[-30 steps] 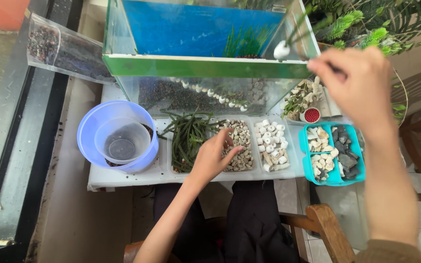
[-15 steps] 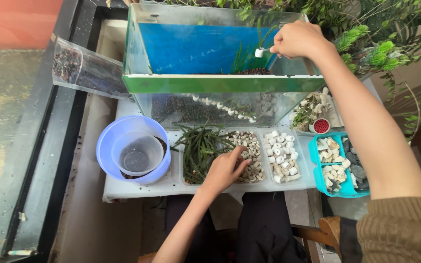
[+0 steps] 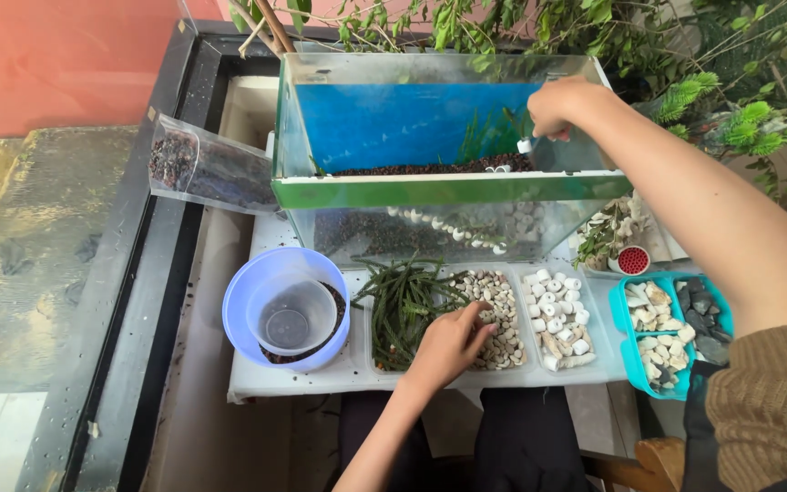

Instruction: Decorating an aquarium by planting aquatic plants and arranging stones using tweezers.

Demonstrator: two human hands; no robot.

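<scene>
Right hand (image 3: 559,107) is up over the tank's (image 3: 439,118) rim, fingers pinched together on a little white ring (image 3: 524,145) that hangs just above the dark gravel (image 3: 430,168) at the right end, next to a few green sprigs (image 3: 489,137). A couple more white rings already lie on the gravel there.

Left hand (image 3: 448,342) is down on the worktop (image 3: 257,383), resting on the tray of pebbles (image 3: 503,314). Its fingers are curled into the stones, but I can't tell if they actually hold any. Left of it sits a tray of green stems (image 3: 403,301), right of it a tray of white rings (image 3: 557,314), then a teal tray (image 3: 630,360) with shells and dark rocks. A blue bowl (image 3: 248,310) with a clear cup (image 3: 289,314) inside is off to the left, and a clear bag of gravel (image 3: 198,169) leans by the tank.

If I were doing this bit, I'd lower the ring right down to the gravel before letting go, not drop it, so it doesn't bounce into the sprigs or dent the bed. I'd also keep the wrist off the glass edge and set it just beside the rings already there.
</scene>
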